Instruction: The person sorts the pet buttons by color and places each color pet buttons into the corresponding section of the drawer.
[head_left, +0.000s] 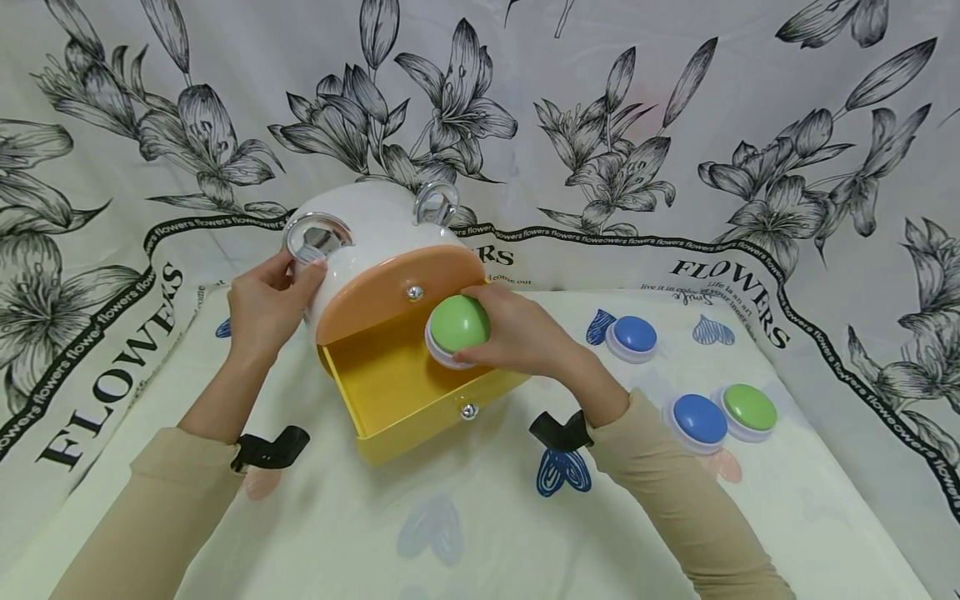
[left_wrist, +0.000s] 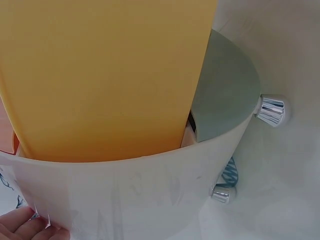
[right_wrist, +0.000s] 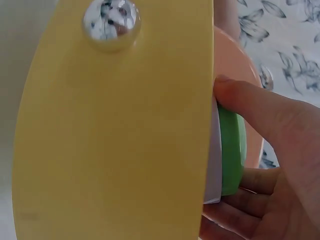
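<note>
A white rounded toy cabinet [head_left: 367, 212] leans back, showing a shut orange drawer [head_left: 375, 304] and a yellow drawer [head_left: 382, 371] pulled out below it. My left hand [head_left: 266, 308] holds the cabinet's left side beside a chrome ring-shaped part [head_left: 318, 239]; its fingertips [left_wrist: 32, 227] press the white shell in the left wrist view. With thumb and fingers, my right hand [head_left: 525, 333] grips a green push button [head_left: 459, 323] on a white base, over the yellow drawer's right part. The right wrist view shows that button edge-on, partly behind the drawer front [right_wrist: 115, 130].
To the right on the white cloth lie a blue push button [head_left: 634, 334], a second blue one [head_left: 700, 419] and another green one [head_left: 750, 407] touching or overlapping it. A flower-printed cloth [head_left: 585, 192] rises behind the cabinet.
</note>
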